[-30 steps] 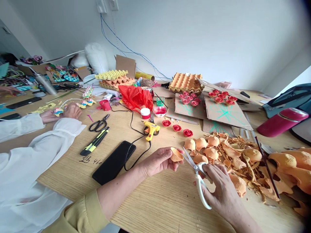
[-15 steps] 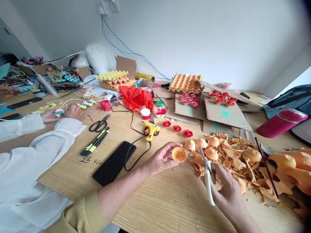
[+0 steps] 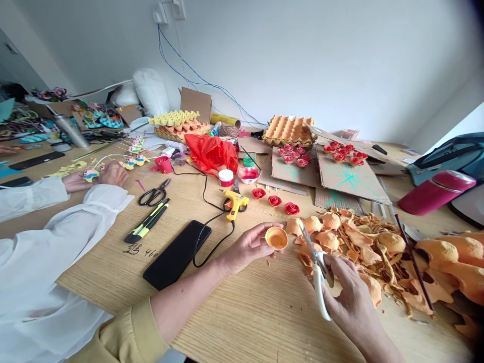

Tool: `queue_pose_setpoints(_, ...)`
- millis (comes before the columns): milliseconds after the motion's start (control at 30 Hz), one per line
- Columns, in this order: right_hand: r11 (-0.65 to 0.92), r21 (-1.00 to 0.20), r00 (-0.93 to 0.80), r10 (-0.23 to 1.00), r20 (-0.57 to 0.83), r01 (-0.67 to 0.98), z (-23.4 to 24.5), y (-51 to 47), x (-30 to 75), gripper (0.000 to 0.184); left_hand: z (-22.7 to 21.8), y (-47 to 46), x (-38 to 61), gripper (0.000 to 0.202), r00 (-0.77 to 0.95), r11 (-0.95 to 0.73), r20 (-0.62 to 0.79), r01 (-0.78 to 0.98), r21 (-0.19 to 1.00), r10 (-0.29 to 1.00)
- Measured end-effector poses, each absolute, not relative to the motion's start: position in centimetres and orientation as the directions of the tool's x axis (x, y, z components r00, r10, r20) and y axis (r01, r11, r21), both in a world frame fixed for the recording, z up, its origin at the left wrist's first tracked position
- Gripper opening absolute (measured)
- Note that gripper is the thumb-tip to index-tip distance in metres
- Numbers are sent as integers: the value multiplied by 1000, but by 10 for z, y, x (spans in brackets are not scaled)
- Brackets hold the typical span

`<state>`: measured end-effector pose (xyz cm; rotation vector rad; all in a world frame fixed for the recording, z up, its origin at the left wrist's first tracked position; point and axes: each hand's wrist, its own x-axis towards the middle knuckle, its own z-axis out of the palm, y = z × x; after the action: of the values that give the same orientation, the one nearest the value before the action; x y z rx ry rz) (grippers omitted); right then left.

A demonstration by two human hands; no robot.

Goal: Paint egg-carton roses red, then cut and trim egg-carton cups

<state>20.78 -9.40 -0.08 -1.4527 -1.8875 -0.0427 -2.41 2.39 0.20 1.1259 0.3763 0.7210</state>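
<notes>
Between the thumb and fingers of my left hand is a small orange egg-carton cup, its hollow side tilted toward me. My right hand grips white-handled scissors, blades parted slightly and pointing up and left, apart from the cup. Just beyond the blades lie several uncut orange carton cups. A heap of orange trimmings spreads to the right of them. Three red paper roses sit in a row behind my left hand.
A yellow glue gun, black phone, utility knife and black scissors lie to the left. Cardboard sheets with red roses stand behind. A pink bottle is at right. A co-worker in white sleeves works at left.
The cup has tipped in my left hand and shifted slightly left. The scissors have moved a little left, and their blades now show a small gap.
</notes>
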Motion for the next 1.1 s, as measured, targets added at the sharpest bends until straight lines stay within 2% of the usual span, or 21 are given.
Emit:
queue_pose_setpoints(333,360,-359,-113,824,554,861,-6,-94,210,17,0,24,-24,50,687,260,74,-370,892,723)
queue_pose_setpoints(567,387,-359,-160,837,524,850,-6,-93,211,20,-1,28,-24,47,790,527,42,-446,724,612)
queue_pose_setpoints(767,443,-320,-239,824,515,838,-2,-93,205,17,-5,26,-23,51,855,699,-47,-390,599,517)
queue_pose_setpoints(967,446,-310,-258,830,495,840,1,-93,199,18,-4,23,-21,50,877,739,-85,-342,581,472)
queue_pose_setpoints(1100,423,-335,-227,841,491,842,0,-93,200,19,0,20,-21,53,851,650,-21,-383,657,524)
